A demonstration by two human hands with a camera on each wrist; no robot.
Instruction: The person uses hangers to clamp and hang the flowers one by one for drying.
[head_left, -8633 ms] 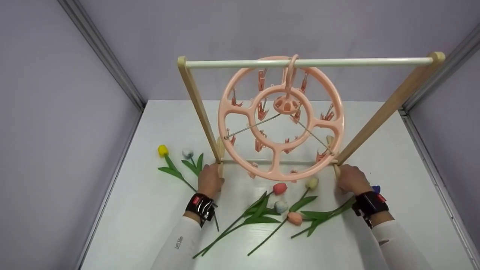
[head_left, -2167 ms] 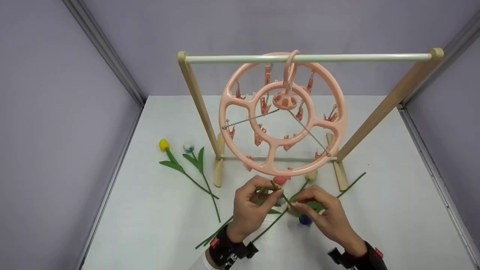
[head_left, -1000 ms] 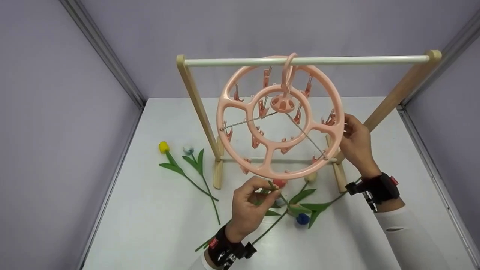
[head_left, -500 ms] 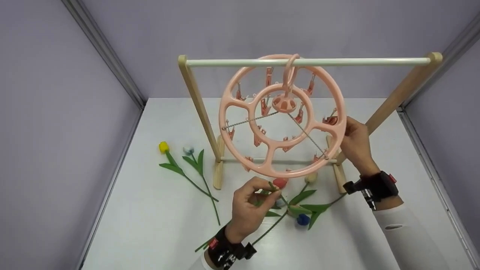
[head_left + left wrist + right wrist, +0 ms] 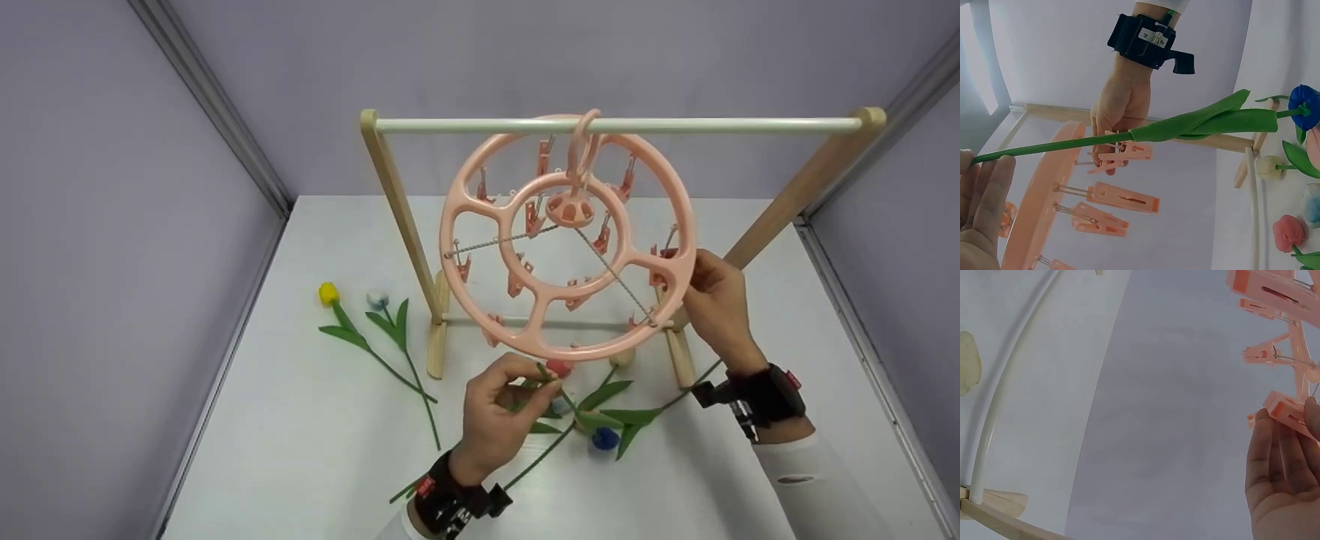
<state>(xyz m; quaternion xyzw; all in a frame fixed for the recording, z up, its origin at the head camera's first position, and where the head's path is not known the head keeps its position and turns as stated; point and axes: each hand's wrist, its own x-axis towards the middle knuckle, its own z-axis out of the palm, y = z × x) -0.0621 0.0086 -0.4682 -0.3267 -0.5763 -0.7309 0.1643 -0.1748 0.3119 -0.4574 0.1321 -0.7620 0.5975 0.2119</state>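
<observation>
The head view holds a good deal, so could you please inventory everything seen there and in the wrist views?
Table: 1, white, under the rack
Walls: 3, lilac-grey, around the table
Metal strips: several, grey, along the walls
Rack: 1, wooden with white rods, on the table
Hanger: 1, pink, hooked over the rack's top
Clips: several, pink, on the hanger
Tulips: 7; yellow and light blue at left; red, second light blue, cream, orange in front; blue, held
Left hand: 1, pinching the blue tulip's stem
Right hand: 1, pinching a clip
Wrist straps: 2, black, one per wrist
Sleeves: 2, white, on the forearms
</observation>
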